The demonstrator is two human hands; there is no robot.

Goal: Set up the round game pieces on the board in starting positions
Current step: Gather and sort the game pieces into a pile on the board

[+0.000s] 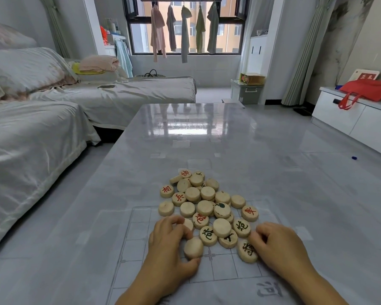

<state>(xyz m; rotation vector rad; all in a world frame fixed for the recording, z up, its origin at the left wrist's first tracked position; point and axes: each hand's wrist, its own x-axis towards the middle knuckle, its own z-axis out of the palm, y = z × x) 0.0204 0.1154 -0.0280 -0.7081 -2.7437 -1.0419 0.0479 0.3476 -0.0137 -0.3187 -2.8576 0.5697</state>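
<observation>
Grey glossy table (207,128), pale printed board (139,238) at its near end, heap of wooden pieces (207,208) just ahead of both hands, none placed yet. Left hand (169,249) grips a blank-faced piece (193,247) at the heap's near edge; right hand (282,245), apart but equally close, curls onto a black-lettered piece (246,252)

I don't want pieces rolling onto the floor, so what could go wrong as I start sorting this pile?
1. The pile is heaped, with pieces lying on one another. Pulling from its near edge, where your left hand grips a blank piece, may send upper ones sliding across the glossy table.
2. Many pieces lie face down, so some could be misplaced.
3. The board looks like a thin sheet, so pressure on it might shift it.
</observation>
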